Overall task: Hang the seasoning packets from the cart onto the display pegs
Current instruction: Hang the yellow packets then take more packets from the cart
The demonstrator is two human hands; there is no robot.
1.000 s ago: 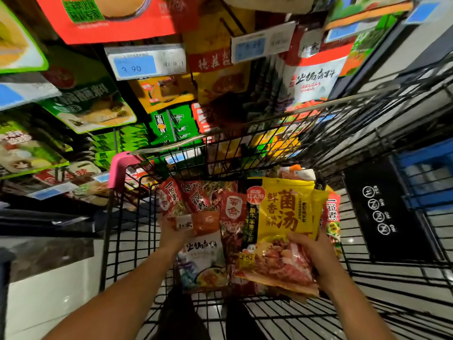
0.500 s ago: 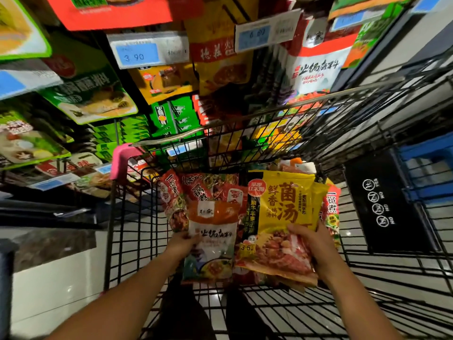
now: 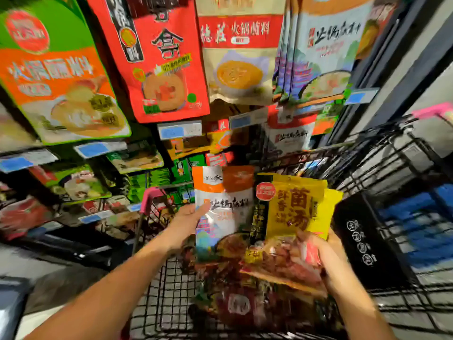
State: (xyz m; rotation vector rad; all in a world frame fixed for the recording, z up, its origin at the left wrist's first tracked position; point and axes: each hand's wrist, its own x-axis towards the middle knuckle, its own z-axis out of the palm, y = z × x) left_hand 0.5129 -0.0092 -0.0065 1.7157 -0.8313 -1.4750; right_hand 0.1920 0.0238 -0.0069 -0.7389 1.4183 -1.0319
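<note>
1. Left hand has its grip on a white-and-orange hot pot seasoning packet, with the thumb laid across the front and the fingers hidden behind. The packet is upright, held up above the cart basket in front of the shelving.
2. Right hand has its grip on the lower right corner of a yellow mushroom soup packet, fingers curled over the front. Another yellow edge pokes out behind it, so it looks like more than one packet in that grip. Can't count them though.
3. The two held packets sit side by side, white one on the left. Their edges touch or overlap a bit.
4. Under them the wire cart holds a heap of dark red packets. It's too blurry to read the labels. There's a pink corner guard on the cart's far left corner.
5. Hanging on the display up top, left to right:
   - a green-and-orange packet
   - a red packet
   - a beige packet with a red band
   - a row of white-and-blue packets, whose print looks like the one in the left hand
6. Blue price tags run under the rows.
7. Right of the cart there's a black panel with round white icons, and beside that a blue crate.
</note>
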